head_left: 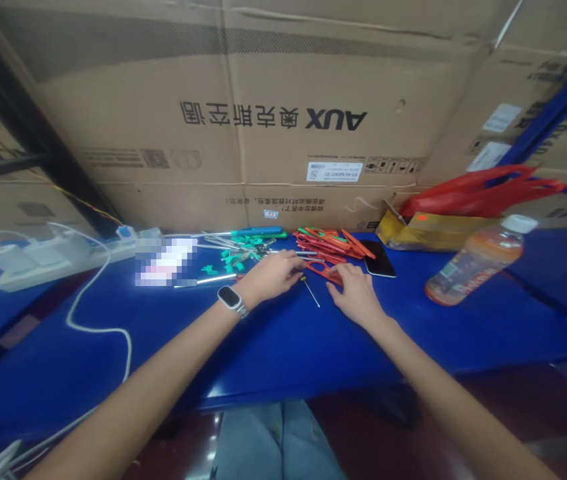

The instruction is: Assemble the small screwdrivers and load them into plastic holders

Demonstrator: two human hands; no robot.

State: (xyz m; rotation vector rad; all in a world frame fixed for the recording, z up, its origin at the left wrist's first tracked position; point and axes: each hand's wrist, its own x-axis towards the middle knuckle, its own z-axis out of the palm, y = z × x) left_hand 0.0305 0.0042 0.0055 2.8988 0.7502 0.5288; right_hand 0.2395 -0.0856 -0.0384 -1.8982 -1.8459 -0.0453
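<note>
My left hand point(273, 275), with a smartwatch point(232, 300) on its wrist, rests on the blue table point(263, 347) with fingers curled round the handle of a small screwdriver point(309, 291), whose thin shaft points toward me. My right hand point(356, 290) lies just to the right, its fingers pinching a flat red plastic piece point(320, 269). Behind both hands lies a pile of red plastic pieces point(330, 245). Several green pieces point(236, 257) and other screwdrivers lie left of the pile.
A black phone point(379, 259) lies right of the red pile. A plastic bottle of orange drink point(478, 257) lies tilted at the right. A red bag point(483, 190) and yellow packet sit behind. A white power strip point(53, 257) and cable point(108, 330) are left. Large cardboard boxes point(273, 113) wall the back.
</note>
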